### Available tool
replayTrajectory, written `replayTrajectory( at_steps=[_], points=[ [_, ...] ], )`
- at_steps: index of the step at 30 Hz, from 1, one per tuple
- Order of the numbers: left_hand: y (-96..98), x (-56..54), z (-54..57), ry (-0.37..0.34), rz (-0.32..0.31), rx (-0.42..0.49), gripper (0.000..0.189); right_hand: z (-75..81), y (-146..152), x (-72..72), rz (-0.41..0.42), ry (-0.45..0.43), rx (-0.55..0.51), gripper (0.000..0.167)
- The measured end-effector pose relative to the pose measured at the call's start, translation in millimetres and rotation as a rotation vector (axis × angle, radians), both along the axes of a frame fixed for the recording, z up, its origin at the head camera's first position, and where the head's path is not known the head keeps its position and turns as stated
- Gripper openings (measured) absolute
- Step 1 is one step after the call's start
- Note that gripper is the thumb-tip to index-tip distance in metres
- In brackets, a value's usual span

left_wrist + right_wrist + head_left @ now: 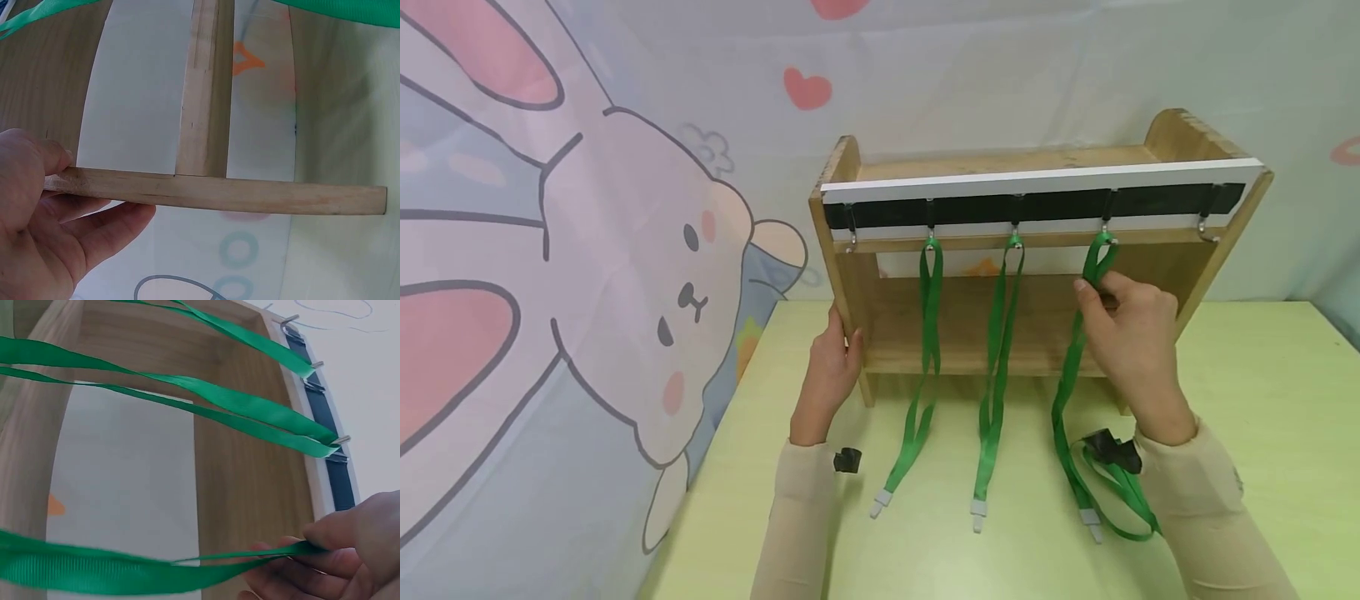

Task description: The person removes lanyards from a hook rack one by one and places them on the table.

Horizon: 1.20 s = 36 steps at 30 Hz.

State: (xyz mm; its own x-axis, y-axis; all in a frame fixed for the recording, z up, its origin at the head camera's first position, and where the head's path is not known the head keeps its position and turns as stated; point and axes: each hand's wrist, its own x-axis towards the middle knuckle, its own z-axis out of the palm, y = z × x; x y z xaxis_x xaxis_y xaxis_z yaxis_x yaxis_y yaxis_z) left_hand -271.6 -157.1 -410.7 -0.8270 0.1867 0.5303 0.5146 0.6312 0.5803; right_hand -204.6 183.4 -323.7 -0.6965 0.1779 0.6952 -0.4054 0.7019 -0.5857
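Note:
A wooden shelf (962, 321) stands on the table, with a black strip (973, 212) of metal hooks along its upper front. My left hand (827, 375) grips the edge of its left side panel (281, 195), thumb on one face and fingers on the other. Green lanyards hang from three middle hooks: a left one (931, 325), a middle one (996, 367) and a right one (1067, 392). Just below its hook, my right hand (1138, 350) pinches the right lanyard between thumb and fingers. In the right wrist view, its strap (125, 572) runs out from the fingertips.
The leftmost hook (852, 240) and rightmost hook (1204, 229) carry nothing. More green strap (1123, 492) lies looped on the light green table (1270, 400) near my right wrist. Grey clips (978, 510) end the lanyards. A cartoon-printed cloth (700, 208) hangs behind and to the left.

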Motion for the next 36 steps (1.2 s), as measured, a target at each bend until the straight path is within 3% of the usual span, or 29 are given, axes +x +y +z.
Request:
replayTrajectory(
  at_steps=[5, 9, 18, 27, 36],
  points=[
    [0.3, -0.5, 0.2, 0.031, -0.005, -0.008, 0.051, 3.7, 0, 3.4, 0.042, 0.056, -0.068, 0.019],
    [0.5, -0.9, 1.7, 0.038, 0.0, -0.008, 0.05, 2.9, 1, 7.6, 0.075, 0.038, -0.099, 0.019],
    [0.5, -2.2, -0.3, 0.008, -0.001, 0.0, 0.051, -9.8, 13, 18.4, 0.23, -0.129, -0.225, 0.022],
    [1.7, -1.2, 0.5, 0.023, 0.016, -0.01, 0.051, -20.8, 29, 29.4, 0.49, -0.256, -0.52, 0.019],
    [2.6, -1.2, 0.0, 0.02, 0.02, -0.007, 0.054, -35.0, 38, 37.0, 0.667, -0.382, -0.578, 0.019]
  ],
)
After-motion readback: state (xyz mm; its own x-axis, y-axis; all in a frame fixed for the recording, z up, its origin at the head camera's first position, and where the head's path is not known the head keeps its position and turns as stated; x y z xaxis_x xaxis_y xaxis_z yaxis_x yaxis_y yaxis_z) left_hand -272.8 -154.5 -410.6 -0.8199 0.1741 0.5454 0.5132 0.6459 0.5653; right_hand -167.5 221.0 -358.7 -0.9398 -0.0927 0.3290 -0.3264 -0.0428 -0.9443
